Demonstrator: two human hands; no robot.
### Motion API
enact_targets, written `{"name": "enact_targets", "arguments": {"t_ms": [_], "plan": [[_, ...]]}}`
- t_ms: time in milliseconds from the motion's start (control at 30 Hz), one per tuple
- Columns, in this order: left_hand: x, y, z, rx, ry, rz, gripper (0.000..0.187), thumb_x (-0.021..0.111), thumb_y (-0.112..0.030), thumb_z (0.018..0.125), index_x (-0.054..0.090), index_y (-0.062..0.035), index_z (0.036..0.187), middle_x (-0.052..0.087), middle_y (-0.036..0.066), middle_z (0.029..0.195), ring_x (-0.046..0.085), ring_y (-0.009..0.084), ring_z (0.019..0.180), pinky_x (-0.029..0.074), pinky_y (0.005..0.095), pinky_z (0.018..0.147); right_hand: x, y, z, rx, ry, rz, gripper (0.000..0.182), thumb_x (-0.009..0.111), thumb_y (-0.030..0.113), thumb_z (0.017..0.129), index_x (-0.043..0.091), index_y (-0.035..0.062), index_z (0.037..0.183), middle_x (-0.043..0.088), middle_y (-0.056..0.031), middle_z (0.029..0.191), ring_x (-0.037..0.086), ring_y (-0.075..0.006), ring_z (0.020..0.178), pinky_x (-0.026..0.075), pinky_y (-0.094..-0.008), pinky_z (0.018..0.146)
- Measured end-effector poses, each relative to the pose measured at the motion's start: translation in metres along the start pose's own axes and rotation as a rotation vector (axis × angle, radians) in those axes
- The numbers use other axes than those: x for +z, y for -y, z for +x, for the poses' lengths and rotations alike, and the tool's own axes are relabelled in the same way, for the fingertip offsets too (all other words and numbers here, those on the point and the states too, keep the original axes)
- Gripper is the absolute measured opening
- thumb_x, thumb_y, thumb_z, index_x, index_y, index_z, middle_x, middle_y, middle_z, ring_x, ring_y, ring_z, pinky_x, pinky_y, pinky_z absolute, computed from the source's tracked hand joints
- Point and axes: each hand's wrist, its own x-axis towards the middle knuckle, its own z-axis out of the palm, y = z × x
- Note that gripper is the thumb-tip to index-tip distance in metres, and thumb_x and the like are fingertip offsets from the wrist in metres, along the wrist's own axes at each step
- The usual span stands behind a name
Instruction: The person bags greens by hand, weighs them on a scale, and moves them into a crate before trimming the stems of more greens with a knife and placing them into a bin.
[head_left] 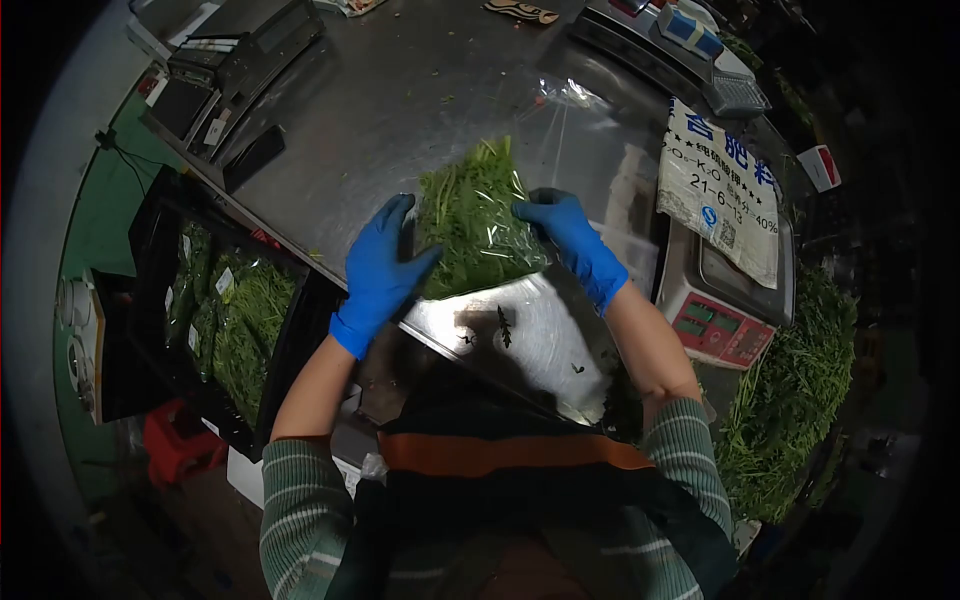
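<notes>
A clear plastic bag of leafy greens (480, 220) is between my two blue-gloved hands, over the near part of the metal table. My left hand (385, 262) is at the bag's left side, its thumb against the lower left of the plastic and its fingers curved along the edge. At the upper right edge, my right hand (572, 238) grips the bag with the thumb on top; its other fingers are mostly hidden. Pale stems show at the top of the bag, and light glints off its wrinkled front.
Bagged greens fill a black crate (290, 345) at the left. Right of me, a scale (715, 325) with a red display panel carries a printed white sack (722, 195). Loose greens (790, 400) are heaped below it. Leaf scraps lie on the metal table (370, 110).
</notes>
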Motion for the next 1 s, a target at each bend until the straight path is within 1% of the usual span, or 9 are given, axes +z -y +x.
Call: {"name": "enact_targets", "arguments": {"t_ms": [67, 133, 267, 333, 367, 533, 800, 933, 1000], "plan": [[-0.021, -0.05, -0.012, 0.13, -0.118, -0.133, 0.09, 0.074, -0.032, 0.059, 0.026, -0.0023, 0.13, 0.045, 0.02, 0.118, 0.052, 0.0312, 0.1, 0.042, 0.036, 0.083, 0.029, 0.044, -0.008, -0.12, 0.184, 0.087, 0.026, 0.064, 0.015, 0.073, 0.056, -0.0033, 0.089, 0.056, -0.0049, 0.066, 0.049, -0.0088, 0.051, 0.041, -0.0222, 0.047], [-0.008, -0.059, -0.02, 0.008, -0.195, -0.355, 0.103, 0.076, -0.027, 0.058, 0.01, -0.003, 0.134, 0.046, 0.022, 0.117, 0.052, 0.032, 0.1, 0.042, 0.0353, 0.084, 0.074, 0.064, -0.022, -0.153, 0.264, 0.219, 0.023, 0.06, 0.014, 0.077, 0.054, -0.0035, 0.09, 0.056, -0.0052, 0.067, 0.052, -0.0098, 0.054, 0.042, -0.0228, 0.05], [-0.014, 0.012, -0.022, -0.616, -0.339, -1.78, 0.034, 0.053, -0.003, 0.078, 0.047, 0.0005, 0.112, 0.052, 0.012, 0.112, 0.055, 0.0274, 0.094, 0.043, 0.0375, 0.085, 0.105, 0.058, -0.048, -0.189, 0.478, 0.379, 0.023, 0.057, 0.017, 0.079, 0.056, -0.0008, 0.094, 0.061, -0.0076, 0.077, 0.058, -0.0122, 0.065, 0.046, -0.0237, 0.056], [-0.019, 0.041, -0.04, -0.677, -0.413, -1.914, 0.034, 0.053, -0.005, 0.08, 0.047, 0.0006, 0.112, 0.052, 0.012, 0.112, 0.054, 0.0268, 0.097, 0.042, 0.0384, 0.087, 0.086, 0.02, -0.046, -0.384, 0.294, -0.037, 0.022, 0.057, 0.018, 0.078, 0.059, 0.0024, 0.092, 0.062, -0.0102, 0.079, 0.06, -0.0172, 0.068, 0.047, -0.0278, 0.06], [-0.02, 0.057, -0.05, -0.729, -0.425, -2.068, 0.033, 0.052, -0.007, 0.081, 0.047, 0.0007, 0.112, 0.052, 0.012, 0.112, 0.052, 0.0261, 0.099, 0.04, 0.0392, 0.089, 0.066, 0.01, -0.052, -0.676, 0.218, -0.581, 0.022, 0.058, 0.022, 0.075, 0.061, 0.006, 0.09, 0.062, -0.0119, 0.081, 0.06, -0.0234, 0.07, 0.046, -0.0315, 0.063], [-0.036, 0.12, -0.098, -0.705, -0.662, -2.056, 0.036, 0.056, -0.011, 0.08, 0.047, -0.0006, 0.114, 0.051, 0.011, 0.114, 0.049, 0.0267, 0.104, 0.036, 0.0422, 0.092, 0.025, -0.082, -0.088, -0.569, 0.305, -1.086, 0.033, 0.067, 0.027, 0.066, 0.058, 0.0113, 0.093, 0.058, -0.0095, 0.085, 0.057, -0.0271, 0.073, 0.046, -0.0366, 0.06], [-0.103, 0.164, -0.132, -0.485, -1.098, -1.84, 0.039, 0.056, -0.015, 0.081, 0.045, -0.0027, 0.116, 0.051, 0.011, 0.114, 0.048, 0.028, 0.106, 0.035, 0.0467, 0.093, 0.028, -0.111, -0.087, -0.603, 0.288, -1.135, 0.019, 0.061, 0.015, 0.07, 0.057, 0.0088, 0.087, 0.057, -0.0114, 0.08, 0.056, -0.0299, 0.066, 0.044, -0.0378, 0.055], [-0.123, 0.216, -0.143, -0.581, -1.385, -1.795, 0.042, 0.051, -0.02, 0.084, 0.041, -0.0018, 0.12, 0.046, 0.014, 0.12, 0.044, 0.032, 0.109, 0.034, 0.0491, 0.093, 0.031, -0.113, -0.089, -0.659, 0.194, -1.009, 0.014, 0.057, 0.01, 0.072, 0.057, 0.0082, 0.086, 0.057, -0.012, 0.077, 0.056, -0.0321, 0.063, 0.045, -0.0385, 0.054], [-0.122, 0.22, -0.138, -0.605, -1.32, -1.768, 0.044, 0.053, -0.024, 0.083, 0.042, -0.0024, 0.119, 0.048, 0.014, 0.118, 0.045, 0.032, 0.109, 0.035, 0.0489, 0.093, 0.034, -0.109, -0.093, -0.628, 0.167, -1.015, 0.016, 0.056, 0.009, 0.072, 0.057, 0.0083, 0.088, 0.058, -0.0119, 0.08, 0.056, -0.0315, 0.065, 0.045, -0.0384, 0.056]]}}
